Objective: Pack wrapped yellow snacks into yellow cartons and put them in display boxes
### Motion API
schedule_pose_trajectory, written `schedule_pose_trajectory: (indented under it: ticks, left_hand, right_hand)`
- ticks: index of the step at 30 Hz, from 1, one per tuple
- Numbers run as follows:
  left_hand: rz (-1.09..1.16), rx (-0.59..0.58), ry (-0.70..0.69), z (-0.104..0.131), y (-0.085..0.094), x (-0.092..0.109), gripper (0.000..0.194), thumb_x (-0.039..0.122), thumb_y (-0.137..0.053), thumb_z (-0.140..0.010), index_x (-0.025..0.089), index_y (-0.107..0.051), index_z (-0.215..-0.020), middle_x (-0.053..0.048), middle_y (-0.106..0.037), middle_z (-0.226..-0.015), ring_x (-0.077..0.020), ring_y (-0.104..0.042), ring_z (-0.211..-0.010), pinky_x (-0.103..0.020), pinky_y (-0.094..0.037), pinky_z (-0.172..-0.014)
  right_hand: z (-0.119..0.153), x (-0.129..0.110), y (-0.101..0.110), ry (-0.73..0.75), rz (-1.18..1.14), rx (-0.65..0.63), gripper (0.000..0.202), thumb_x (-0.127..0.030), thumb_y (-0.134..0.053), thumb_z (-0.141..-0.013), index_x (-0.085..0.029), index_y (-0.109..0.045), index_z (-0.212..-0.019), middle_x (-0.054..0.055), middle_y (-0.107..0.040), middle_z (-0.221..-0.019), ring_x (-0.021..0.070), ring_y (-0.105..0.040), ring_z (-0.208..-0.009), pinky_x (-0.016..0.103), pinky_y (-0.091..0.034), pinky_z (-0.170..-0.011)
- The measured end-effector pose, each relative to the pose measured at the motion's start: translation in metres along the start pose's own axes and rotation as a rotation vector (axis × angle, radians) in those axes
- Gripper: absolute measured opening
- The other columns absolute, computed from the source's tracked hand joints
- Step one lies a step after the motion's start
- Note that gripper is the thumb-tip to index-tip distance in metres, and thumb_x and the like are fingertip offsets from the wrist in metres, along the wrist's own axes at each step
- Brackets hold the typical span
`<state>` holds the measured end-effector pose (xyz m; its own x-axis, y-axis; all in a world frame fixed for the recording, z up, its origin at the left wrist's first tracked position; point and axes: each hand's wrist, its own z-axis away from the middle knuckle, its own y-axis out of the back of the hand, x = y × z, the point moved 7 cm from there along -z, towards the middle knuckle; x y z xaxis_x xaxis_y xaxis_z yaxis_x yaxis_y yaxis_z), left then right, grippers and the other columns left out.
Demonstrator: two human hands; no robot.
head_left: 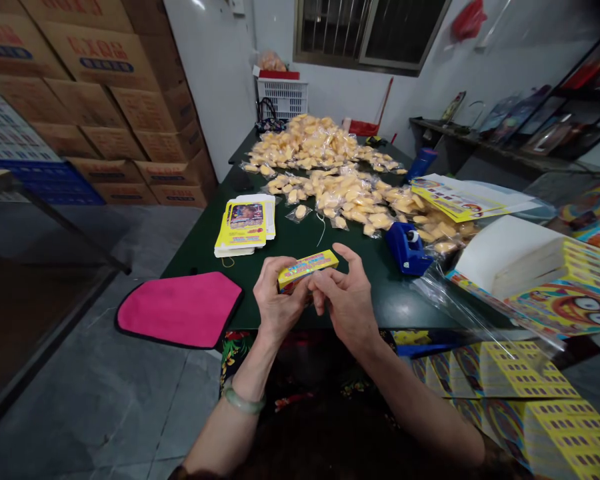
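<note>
A small yellow printed box [311, 264] lies sideways between my hands, above the near edge of the green table. My left hand [279, 293] is wrapped round its left end, thumb along the near side. At the box's near side, the thumb and bent fingers of my right hand [347, 293] are pinched together, and its index finger is raised behind the right end. Whether those fingers hold a flap or a bit of tape is hidden. Left of the box is a stack of flat yellow cartons [245, 225]. A blue tape dispenser [408, 248] stands to the right.
A large heap of yellow pieces in clear wrappers [325, 150] covers the back of the green table [200, 247]. A pink mat [180, 310] overhangs at left. Printed display boxes [555, 287] stand at right, more cartons [525, 373] below. Brown cartons [125, 100] are stacked at left.
</note>
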<state>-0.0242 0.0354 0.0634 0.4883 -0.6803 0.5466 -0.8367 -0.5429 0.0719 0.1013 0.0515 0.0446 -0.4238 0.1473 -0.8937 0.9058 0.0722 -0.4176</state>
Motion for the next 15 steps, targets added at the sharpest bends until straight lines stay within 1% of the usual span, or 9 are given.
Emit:
schedule_pose_trajectory:
  ticks: [2, 4, 6, 8, 10, 11, 13, 15]
  left_hand:
    - [0.001, -0.01, -0.042, 0.001, 0.001, 0.001, 0.026, 0.023, -0.074, -0.073, 0.019, -0.057, -0.093, 0.0, -0.06, -0.082, -0.011, -0.059, -0.072, -0.022, -0.048, -0.062]
    - [0.0, -0.043, -0.084, 0.0, 0.001, 0.003, 0.026, 0.021, -0.072, -0.074, 0.019, -0.059, -0.096, -0.001, -0.06, -0.085, -0.0116, -0.059, -0.075, -0.023, -0.049, -0.064]
    - [-0.006, -0.117, -0.114, -0.001, 0.0, 0.004, 0.023, 0.022, -0.07, -0.077, 0.02, -0.062, -0.099, -0.002, -0.06, -0.087, -0.0116, -0.059, -0.076, -0.023, -0.05, -0.063]
    - [-0.021, -0.222, -0.134, -0.003, -0.002, 0.005, 0.02, 0.022, -0.067, -0.079, 0.022, -0.066, -0.1, -0.003, -0.058, -0.087, -0.0106, -0.058, -0.074, -0.021, -0.048, -0.058]
    - [-0.04, -0.307, -0.149, -0.005, -0.004, 0.004, 0.02, 0.021, -0.066, -0.08, 0.022, -0.068, -0.1, -0.003, -0.056, -0.086, -0.0094, -0.057, -0.071, -0.018, -0.047, -0.054]
    - [-0.042, -0.33, -0.154, -0.007, -0.004, 0.004, 0.021, 0.02, -0.065, -0.08, 0.022, -0.069, -0.1, -0.002, -0.056, -0.085, -0.009, -0.056, -0.07, -0.018, -0.046, -0.053]
    - [-0.03, -0.346, -0.153, -0.01, -0.002, 0.003, 0.024, 0.017, -0.063, -0.078, 0.022, -0.069, -0.102, -0.002, -0.055, -0.082, -0.009, -0.056, -0.069, -0.019, -0.046, -0.054]
    - [-0.002, -0.359, -0.148, -0.013, -0.001, 0.002, 0.028, 0.015, -0.059, -0.077, 0.021, -0.069, -0.102, -0.002, -0.055, -0.082, -0.01, -0.056, -0.069, -0.021, -0.047, -0.056]
  right_hand:
    - [-0.002, 0.001, -0.001, -0.015, 0.012, 0.016, 0.056, -0.025, -0.068, -0.073, -0.022, -0.034, -0.118, -0.01, -0.062, -0.057, 0.0056, -0.044, -0.034, 0.017, -0.037, -0.035]
    - [-0.003, 0.002, -0.001, -0.03, 0.043, 0.044, 0.053, -0.026, -0.069, -0.072, -0.022, -0.034, -0.111, -0.01, -0.062, -0.055, 0.0055, -0.043, -0.032, 0.016, -0.036, -0.034]
    - [-0.003, 0.003, 0.001, -0.038, 0.078, 0.071, 0.053, -0.027, -0.071, -0.069, -0.022, -0.034, -0.107, -0.01, -0.062, -0.053, 0.0056, -0.043, -0.032, 0.016, -0.035, -0.033]
    - [-0.004, 0.003, 0.002, -0.04, 0.109, 0.08, 0.054, -0.028, -0.072, -0.068, -0.023, -0.033, -0.106, -0.01, -0.063, -0.053, 0.006, -0.043, -0.032, 0.015, -0.034, -0.032]
    - [-0.005, 0.003, 0.003, -0.034, 0.138, 0.079, 0.056, -0.03, -0.072, -0.068, -0.023, -0.033, -0.107, -0.01, -0.063, -0.054, 0.0067, -0.045, -0.032, 0.015, -0.035, -0.032]
    - [-0.006, 0.003, 0.004, -0.026, 0.157, 0.079, 0.057, -0.031, -0.072, -0.069, -0.023, -0.033, -0.11, -0.01, -0.063, -0.054, 0.0069, -0.045, -0.032, 0.016, -0.035, -0.032]
    - [-0.007, 0.005, 0.008, 0.001, 0.207, 0.087, 0.063, -0.033, -0.071, -0.07, -0.022, -0.032, -0.117, -0.01, -0.062, -0.054, 0.0072, -0.045, -0.032, 0.016, -0.036, -0.033]
    - [-0.007, 0.013, 0.013, 0.022, 0.275, 0.101, 0.074, -0.035, -0.072, -0.069, -0.021, -0.029, -0.127, -0.012, -0.059, -0.05, 0.0078, -0.045, -0.033, 0.017, -0.037, -0.034]
